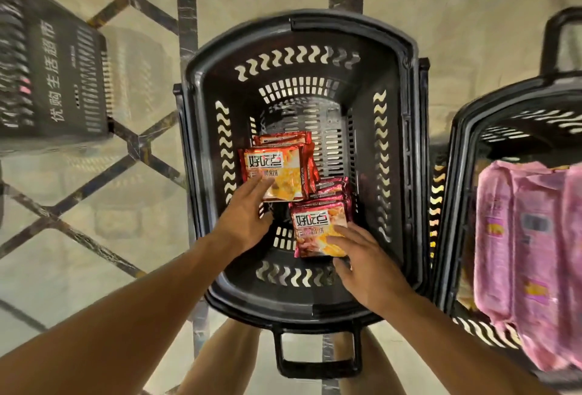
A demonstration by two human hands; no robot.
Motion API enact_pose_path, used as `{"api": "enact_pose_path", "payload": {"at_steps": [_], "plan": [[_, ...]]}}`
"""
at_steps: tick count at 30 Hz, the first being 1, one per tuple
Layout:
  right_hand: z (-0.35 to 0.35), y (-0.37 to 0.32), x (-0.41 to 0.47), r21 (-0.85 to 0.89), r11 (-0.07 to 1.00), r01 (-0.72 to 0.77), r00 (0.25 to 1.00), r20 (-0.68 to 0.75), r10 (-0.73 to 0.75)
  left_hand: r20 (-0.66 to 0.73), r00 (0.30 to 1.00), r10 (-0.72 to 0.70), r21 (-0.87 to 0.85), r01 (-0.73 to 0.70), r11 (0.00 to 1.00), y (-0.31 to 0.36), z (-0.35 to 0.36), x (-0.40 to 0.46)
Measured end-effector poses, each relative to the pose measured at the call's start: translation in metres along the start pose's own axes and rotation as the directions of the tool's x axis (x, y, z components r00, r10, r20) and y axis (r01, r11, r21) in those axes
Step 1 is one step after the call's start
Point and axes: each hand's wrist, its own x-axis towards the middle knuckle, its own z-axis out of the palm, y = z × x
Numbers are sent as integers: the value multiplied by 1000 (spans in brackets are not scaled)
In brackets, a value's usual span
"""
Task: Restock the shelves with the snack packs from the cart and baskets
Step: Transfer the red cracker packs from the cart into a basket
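Note:
A black plastic basket (390, 57) stands on the floor straight below me. Inside lie two stacks of snack packs. The red-orange stack (280, 164) is at the left, the darker red stack (318, 224) nearer me at the right. My left hand (247, 215) reaches into the basket, its fingers laid on the lower left corner of the top red-orange pack. My right hand (362, 265) holds the near right edge of the top dark red pack, fingers on its face and thumb below the edge.
A second black basket (456, 155) at the right holds pink packs (522, 252). A black crate with white lettering (53, 79) stands at the upper left. The floor is glossy beige tile with dark lines. The basket's handle (318, 353) points toward my legs.

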Motion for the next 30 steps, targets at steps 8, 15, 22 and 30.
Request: {"api": "enact_pose_path", "payload": {"at_steps": [8,15,22,30], "plan": [[-111,-74,-91,63,998,30,995,-96,-24,-84,990,113,160,-98,982,66,-86,-132],[-208,-147,-201,-2,995,102,983,-151,-101,-198,938,284,227,-238,944,153,-155,-254],[-250,-173,-290,-26,995,93,979,-179,-96,-263,889,375,293,-297,909,208,-171,-353],[-245,-171,-348,-54,995,80,974,-207,-89,-270,903,336,336,-239,911,199,-167,-416]]}}
